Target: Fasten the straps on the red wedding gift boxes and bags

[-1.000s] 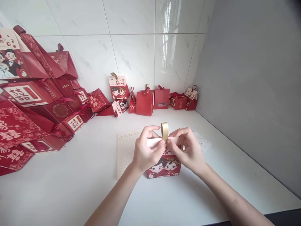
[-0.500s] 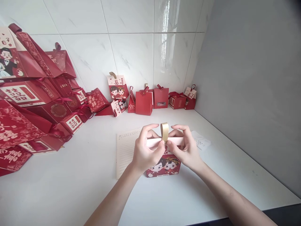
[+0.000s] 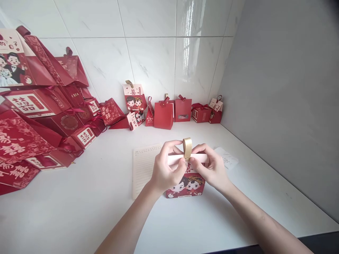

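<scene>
A red and pale pink paper gift box (image 3: 185, 186) with two cartoon faces on its front stands upright on the white table. Out of its folded pink top rises a gold ribbon loop (image 3: 187, 148). My left hand (image 3: 167, 165) pinches the top edge left of the ribbon, its thumb near the ribbon's base. On the other side my right hand (image 3: 212, 165) grips the same edge, thumb in front and fingers behind. The finger ends behind the flap are partly hidden.
Lined, handwritten paper (image 3: 143, 173) lies left of the box, and a crumpled white paper (image 3: 227, 158) lies to the right. A pile of red gift boxes (image 3: 60, 120) fills the left side. Several small boxes (image 3: 163, 114) stand along the tiled wall. A grey panel (image 3: 280, 106) borders the right.
The view has shifted slightly, so the background sits a little further right. My left index finger has come closer to the ribbon loop, while my right fingers have lowered behind the top edge.
</scene>
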The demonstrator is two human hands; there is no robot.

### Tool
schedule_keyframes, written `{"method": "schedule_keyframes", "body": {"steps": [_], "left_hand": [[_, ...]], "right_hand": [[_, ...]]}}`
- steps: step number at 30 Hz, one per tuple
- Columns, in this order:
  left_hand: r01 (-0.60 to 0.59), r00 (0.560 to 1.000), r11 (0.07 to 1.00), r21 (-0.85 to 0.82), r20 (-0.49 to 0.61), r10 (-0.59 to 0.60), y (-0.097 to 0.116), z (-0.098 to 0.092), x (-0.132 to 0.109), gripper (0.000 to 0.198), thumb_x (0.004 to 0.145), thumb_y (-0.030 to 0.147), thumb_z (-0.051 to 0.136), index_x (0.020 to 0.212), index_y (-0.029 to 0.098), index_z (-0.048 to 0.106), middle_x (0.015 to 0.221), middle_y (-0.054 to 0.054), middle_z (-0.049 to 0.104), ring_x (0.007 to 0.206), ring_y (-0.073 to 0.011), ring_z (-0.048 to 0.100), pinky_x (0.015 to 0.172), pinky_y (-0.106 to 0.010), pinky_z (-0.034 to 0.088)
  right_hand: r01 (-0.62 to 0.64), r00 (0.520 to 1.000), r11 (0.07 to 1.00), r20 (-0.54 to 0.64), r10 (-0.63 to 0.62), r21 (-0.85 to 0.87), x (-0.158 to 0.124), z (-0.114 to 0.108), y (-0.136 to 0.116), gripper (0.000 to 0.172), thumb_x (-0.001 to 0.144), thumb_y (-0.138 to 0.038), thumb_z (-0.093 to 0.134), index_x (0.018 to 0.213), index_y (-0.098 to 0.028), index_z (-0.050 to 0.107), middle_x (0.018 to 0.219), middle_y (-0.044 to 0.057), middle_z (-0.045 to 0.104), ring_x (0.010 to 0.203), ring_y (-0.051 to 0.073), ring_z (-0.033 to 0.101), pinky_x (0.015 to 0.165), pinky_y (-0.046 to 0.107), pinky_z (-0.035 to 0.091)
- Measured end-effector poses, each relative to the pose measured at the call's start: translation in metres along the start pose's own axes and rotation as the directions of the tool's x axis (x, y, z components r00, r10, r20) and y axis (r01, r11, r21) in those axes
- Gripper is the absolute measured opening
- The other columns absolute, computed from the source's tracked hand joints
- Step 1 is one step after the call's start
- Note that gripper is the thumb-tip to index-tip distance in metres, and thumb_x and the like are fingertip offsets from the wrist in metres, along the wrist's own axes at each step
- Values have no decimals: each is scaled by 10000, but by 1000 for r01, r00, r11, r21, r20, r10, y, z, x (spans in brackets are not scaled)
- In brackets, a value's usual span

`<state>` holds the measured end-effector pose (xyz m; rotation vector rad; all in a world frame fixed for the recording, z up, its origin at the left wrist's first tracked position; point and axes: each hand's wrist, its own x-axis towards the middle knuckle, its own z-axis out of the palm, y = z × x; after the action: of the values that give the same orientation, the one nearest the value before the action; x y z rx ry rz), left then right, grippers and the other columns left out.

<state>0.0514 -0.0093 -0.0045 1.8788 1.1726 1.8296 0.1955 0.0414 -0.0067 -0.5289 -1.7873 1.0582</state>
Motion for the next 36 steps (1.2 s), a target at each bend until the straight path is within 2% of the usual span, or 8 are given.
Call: {"method": "schedule_keyframes", "body": {"steps": [14,22,30,36], "left_hand": [[-21,999,997,76,-43,24,-1,2,1,356,747,117,618,1073,204,504,675,38,624,633,-139,625,609,-251,510],[18,999,997,69,-46,-15,0,2,1,361,743,123,618,1075,203,499,663,38,617,622,-138,619,578,-235,498],[45,997,994,100,-60,-39,-1,2,0,356,730,140,624,1061,205,510,632,50,574,594,-135,595,563,-237,486],[35,998,996,82,-48,-31,-2,2,0,346,737,132,615,1058,204,506,633,51,571,585,-129,587,557,-231,484]], "right_hand": [[10,1000,1000,-4,-10,-16,0,0,1,111,848,-304,566,805,-210,528,581,-44,474,414,81,382,347,190,303],[28,997,997,-71,-32,-65,-1,3,1,91,838,-285,578,801,-213,537,618,-27,533,436,90,418,360,200,337],[-35,996,999,-82,34,-10,0,5,-2,102,800,-282,597,783,-217,519,559,-50,497,419,89,411,354,193,337],[-30,998,999,-62,31,15,0,3,-1,97,803,-277,592,779,-211,524,557,-52,482,425,84,395,370,190,324]]}}
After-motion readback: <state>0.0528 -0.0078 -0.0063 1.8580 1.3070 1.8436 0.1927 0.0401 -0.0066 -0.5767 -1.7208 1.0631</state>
